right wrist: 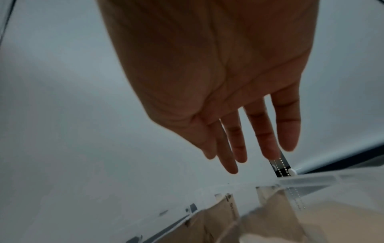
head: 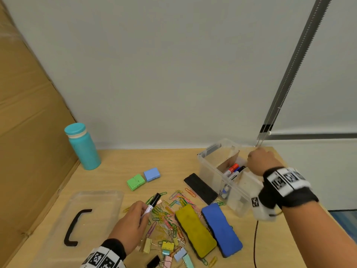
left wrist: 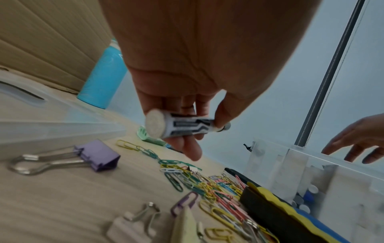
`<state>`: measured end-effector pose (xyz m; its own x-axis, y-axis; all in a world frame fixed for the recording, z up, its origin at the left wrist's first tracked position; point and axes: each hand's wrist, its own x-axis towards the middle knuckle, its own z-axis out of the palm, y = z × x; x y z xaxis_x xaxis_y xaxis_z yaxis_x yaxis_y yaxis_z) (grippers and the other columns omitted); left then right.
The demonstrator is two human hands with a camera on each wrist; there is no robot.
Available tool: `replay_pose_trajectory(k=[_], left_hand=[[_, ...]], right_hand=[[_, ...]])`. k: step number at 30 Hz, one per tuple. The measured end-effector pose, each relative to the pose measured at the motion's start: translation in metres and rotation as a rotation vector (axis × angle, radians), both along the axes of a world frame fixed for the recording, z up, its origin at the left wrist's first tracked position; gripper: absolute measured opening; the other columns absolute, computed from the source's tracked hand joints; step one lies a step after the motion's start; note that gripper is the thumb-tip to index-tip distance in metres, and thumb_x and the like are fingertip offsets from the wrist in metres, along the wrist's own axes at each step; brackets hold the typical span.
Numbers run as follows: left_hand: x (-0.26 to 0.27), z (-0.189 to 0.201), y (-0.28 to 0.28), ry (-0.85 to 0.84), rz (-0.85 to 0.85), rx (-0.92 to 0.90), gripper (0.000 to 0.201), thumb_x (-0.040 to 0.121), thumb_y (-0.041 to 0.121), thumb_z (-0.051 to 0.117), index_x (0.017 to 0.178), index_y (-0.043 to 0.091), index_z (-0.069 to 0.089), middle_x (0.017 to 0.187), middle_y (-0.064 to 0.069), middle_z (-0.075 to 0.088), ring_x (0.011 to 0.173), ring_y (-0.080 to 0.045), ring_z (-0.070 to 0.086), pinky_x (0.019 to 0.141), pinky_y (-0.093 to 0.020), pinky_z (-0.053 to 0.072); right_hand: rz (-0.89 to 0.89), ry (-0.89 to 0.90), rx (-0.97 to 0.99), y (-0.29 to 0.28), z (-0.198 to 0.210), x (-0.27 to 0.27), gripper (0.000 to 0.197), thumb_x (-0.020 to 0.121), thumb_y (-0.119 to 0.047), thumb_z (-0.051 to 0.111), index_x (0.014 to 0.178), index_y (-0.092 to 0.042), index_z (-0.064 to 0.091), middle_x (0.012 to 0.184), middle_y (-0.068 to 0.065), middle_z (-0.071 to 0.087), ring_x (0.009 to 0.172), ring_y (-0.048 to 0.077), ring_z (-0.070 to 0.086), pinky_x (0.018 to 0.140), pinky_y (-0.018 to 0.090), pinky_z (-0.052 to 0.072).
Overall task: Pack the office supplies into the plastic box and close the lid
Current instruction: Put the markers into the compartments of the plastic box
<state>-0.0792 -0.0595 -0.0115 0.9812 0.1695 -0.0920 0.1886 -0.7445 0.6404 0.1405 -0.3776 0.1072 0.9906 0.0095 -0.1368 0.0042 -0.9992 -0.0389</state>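
The left hand (head: 133, 219) pinches a black-capped marker (head: 152, 205) between thumb and fingers, cap pointing away, lifted just above the scatter of paper clips (head: 170, 213). The right hand (head: 260, 161), fingers straight and empty, hovers over the far rim of the plastic box (head: 210, 172), which stands at the table's right rear and already holds several markers in a cardboard-divided compartment. Beside the box lie a black eraser (head: 201, 188), then a yellow eraser (head: 195, 230) and a blue eraser (head: 222, 230); the lid (head: 96, 209) rests flat to the left. The marker appears light, rigid and smooth, so a mid-barrel pinch should suffice; the clips are likely best scooped by the handful.
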Motion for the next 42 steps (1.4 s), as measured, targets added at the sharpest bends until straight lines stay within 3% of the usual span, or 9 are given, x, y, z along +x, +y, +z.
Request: replay_pose_trajectory(k=[5, 8, 11, 16, 21, 25, 31, 36, 42], left_hand=[[0.012, 0.017, -0.031, -0.014, -0.061, -0.005, 0.006, 0.099, 0.036, 0.033, 0.103, 0.036, 0.038, 0.082, 0.004, 0.058, 0.069, -0.012, 0.056, 0.066, -0.032, 0.047], [0.029, 0.038, -0.065, -0.076, -0.090, 0.025, 0.017, 0.100, 0.037, 0.031, 0.114, 0.035, 0.038, 0.091, 0.004, 0.062, 0.078, -0.013, 0.060, 0.072, -0.035, 0.050], [0.057, 0.058, -0.106, -0.174, -0.123, 0.033, 0.031, 0.100, 0.031, 0.032, 0.131, 0.031, 0.036, 0.110, 0.008, 0.054, 0.083, -0.009, 0.058, 0.071, -0.025, 0.049], [0.124, 0.080, -0.176, -0.213, -0.277, 0.236, 0.055, 0.093, 0.012, 0.044, 0.145, 0.020, 0.026, 0.130, -0.004, 0.044, 0.115, -0.019, 0.045, 0.100, -0.033, 0.042], [0.186, 0.087, -0.220, -0.041, -0.383, 0.470, 0.045, 0.095, 0.012, 0.044, 0.139, 0.010, 0.036, 0.135, -0.014, 0.048, 0.122, -0.030, 0.043, 0.102, -0.041, 0.040], [0.214, 0.082, -0.230, 0.218, -0.405, 0.470, 0.038, 0.100, 0.019, 0.035, 0.134, 0.009, 0.048, 0.131, -0.019, 0.055, 0.118, -0.034, 0.053, 0.097, -0.039, 0.043], [0.227, 0.070, -0.233, 0.285, -0.346, 0.449, 0.036, 0.100, 0.024, 0.038, 0.117, 0.000, 0.058, 0.122, -0.020, 0.061, 0.110, -0.035, 0.059, 0.088, -0.037, 0.046], [0.215, 0.064, -0.223, 0.128, -0.389, 0.354, 0.033, 0.099, 0.028, 0.038, 0.120, 0.010, 0.055, 0.120, -0.016, 0.061, 0.111, -0.034, 0.056, 0.092, -0.040, 0.045], [0.131, 0.064, -0.190, -0.253, -0.393, 0.150, 0.058, 0.092, 0.003, 0.040, 0.145, 0.024, 0.028, 0.151, 0.004, 0.030, 0.138, -0.013, 0.026, 0.116, -0.033, 0.026]], right_hand=[[-0.096, -0.119, 0.248, -0.037, -0.041, -0.048, 0.048, 0.099, -0.031, 0.032, 0.142, -0.010, 0.034, 0.154, 0.009, 0.023, 0.139, 0.031, 0.023, 0.111, 0.044, 0.028], [-0.100, -0.148, 0.276, -0.047, -0.076, -0.059, 0.061, 0.099, -0.038, 0.028, 0.148, -0.003, 0.017, 0.159, 0.013, 0.004, 0.146, 0.029, 0.006, 0.119, 0.042, 0.015], [-0.074, -0.208, 0.437, -0.046, -0.093, -0.064, 0.061, 0.100, -0.032, 0.028, 0.149, 0.000, 0.010, 0.160, 0.011, -0.005, 0.147, 0.026, -0.003, 0.120, 0.040, 0.008], [-0.051, -0.254, 0.540, -0.046, -0.099, -0.067, 0.060, 0.100, -0.027, 0.028, 0.150, -0.001, 0.006, 0.159, 0.008, -0.010, 0.147, 0.023, -0.009, 0.121, 0.040, 0.006], [-0.052, -0.250, 0.560, -0.045, -0.100, -0.067, 0.060, 0.099, -0.027, 0.027, 0.150, -0.002, 0.007, 0.159, 0.007, -0.011, 0.147, 0.023, -0.009, 0.120, 0.041, 0.007], [-0.067, -0.257, 0.529, -0.044, -0.101, -0.067, 0.059, 0.099, -0.028, 0.027, 0.150, -0.004, 0.009, 0.160, 0.006, -0.009, 0.147, 0.025, -0.007, 0.120, 0.043, 0.009], [-0.074, -0.247, 0.496, -0.046, -0.105, -0.065, 0.060, 0.098, -0.031, 0.026, 0.151, -0.006, 0.008, 0.160, 0.005, -0.012, 0.147, 0.026, -0.007, 0.119, 0.046, 0.009], [-0.070, -0.250, 0.496, -0.046, -0.105, -0.065, 0.060, 0.098, -0.030, 0.026, 0.151, -0.007, 0.008, 0.160, 0.005, -0.010, 0.147, 0.026, -0.005, 0.119, 0.047, 0.010], [-0.065, -0.262, 0.532, -0.045, -0.104, -0.066, 0.059, 0.099, -0.028, 0.027, 0.150, -0.006, 0.010, 0.160, 0.006, -0.008, 0.147, 0.026, -0.005, 0.119, 0.046, 0.009]])
